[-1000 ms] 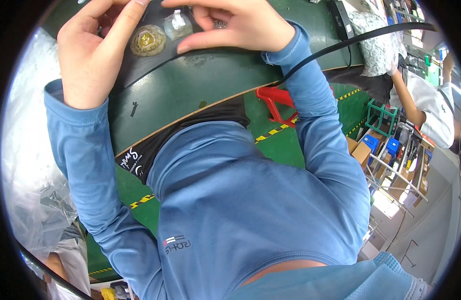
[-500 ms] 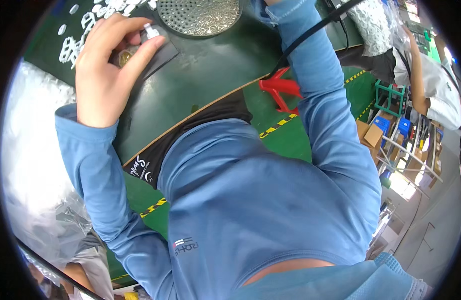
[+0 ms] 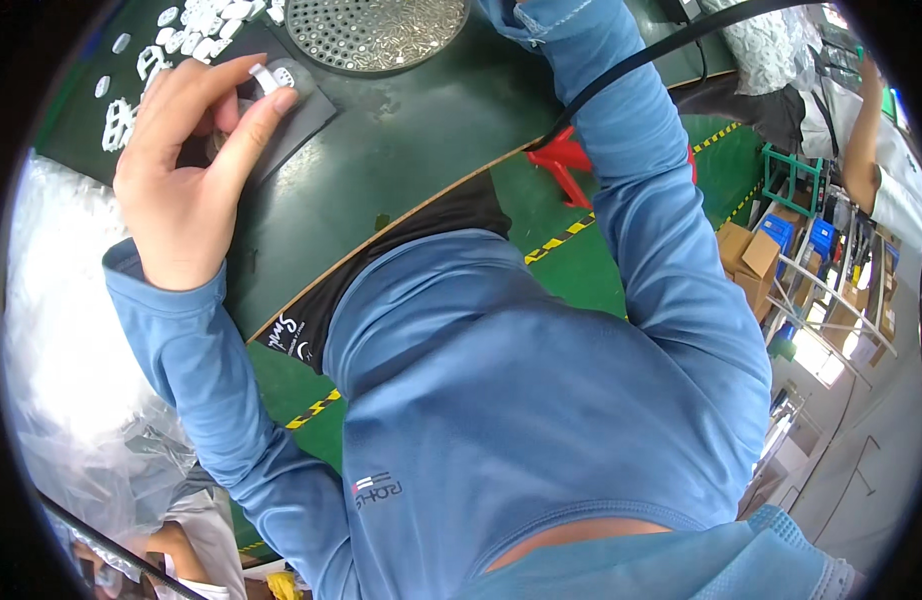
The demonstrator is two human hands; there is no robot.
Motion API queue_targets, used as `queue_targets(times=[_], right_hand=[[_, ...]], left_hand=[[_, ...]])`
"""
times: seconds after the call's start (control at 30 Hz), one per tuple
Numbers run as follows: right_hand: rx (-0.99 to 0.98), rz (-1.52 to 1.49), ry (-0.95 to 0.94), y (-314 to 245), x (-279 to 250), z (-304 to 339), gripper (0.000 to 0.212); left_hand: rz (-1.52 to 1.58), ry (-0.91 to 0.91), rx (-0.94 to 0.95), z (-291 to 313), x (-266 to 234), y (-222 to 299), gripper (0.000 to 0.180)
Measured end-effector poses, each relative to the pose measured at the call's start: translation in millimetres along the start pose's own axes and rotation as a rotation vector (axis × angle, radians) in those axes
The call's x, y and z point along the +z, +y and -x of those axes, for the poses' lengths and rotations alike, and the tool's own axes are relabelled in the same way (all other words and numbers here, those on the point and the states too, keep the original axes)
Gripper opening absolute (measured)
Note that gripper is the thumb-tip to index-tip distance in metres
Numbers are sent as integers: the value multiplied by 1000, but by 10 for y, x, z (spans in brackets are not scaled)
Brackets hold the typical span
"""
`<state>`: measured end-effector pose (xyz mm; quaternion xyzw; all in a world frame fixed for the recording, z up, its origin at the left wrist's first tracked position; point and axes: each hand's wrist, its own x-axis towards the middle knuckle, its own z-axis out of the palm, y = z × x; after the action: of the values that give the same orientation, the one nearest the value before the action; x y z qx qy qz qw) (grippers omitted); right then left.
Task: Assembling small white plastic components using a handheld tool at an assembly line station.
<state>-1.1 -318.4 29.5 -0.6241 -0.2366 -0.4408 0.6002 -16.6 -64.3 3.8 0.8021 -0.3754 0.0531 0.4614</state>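
1. Upper left of the frame: the left hand point(image 3: 181, 185) pinches a small white plastic piece point(image 3: 265, 80) between slightly parted fingers, over a flat dark-grey pad point(image 3: 306, 118).
2. Right hand: beyond the top edge; grip cannot be told.

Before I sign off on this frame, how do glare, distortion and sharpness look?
In the head view, the clear plastic at left is blown out to white; a soft sheen lies on the green tabletop; the shelving slants near the dark fisheye rim; the left hand is reasonably sharp, with the white piece at its fingertips too small for fine detail.
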Motion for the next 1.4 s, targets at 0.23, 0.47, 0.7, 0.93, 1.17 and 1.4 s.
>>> queue_targets(times=[0.23, 0.47, 0.7, 0.93, 1.17, 1.4], right_hand=[[29, -66, -10, 27, 46, 44, 56], [42, -93, -23, 34, 15, 68, 56], [59, -135, -38, 37, 19, 70, 56], [80, -183, -70, 30, 38, 46, 55], [105, -229, -118, 53, 91, 57, 55], [135, -298, -162, 56, 183, 53, 55]], left_hand=[[-56, -7, -42, 31, -33, 12, 26], [-50, 13, -7, 34, 32, -6, 27], [-64, 8, -30, 29, 35, 4, 27], [-105, -2, -59, 22, 8, 34, 25], [-82, 25, -44, 24, 66, 17, 25], [-86, 18, -31, 29, 52, 23, 24]])
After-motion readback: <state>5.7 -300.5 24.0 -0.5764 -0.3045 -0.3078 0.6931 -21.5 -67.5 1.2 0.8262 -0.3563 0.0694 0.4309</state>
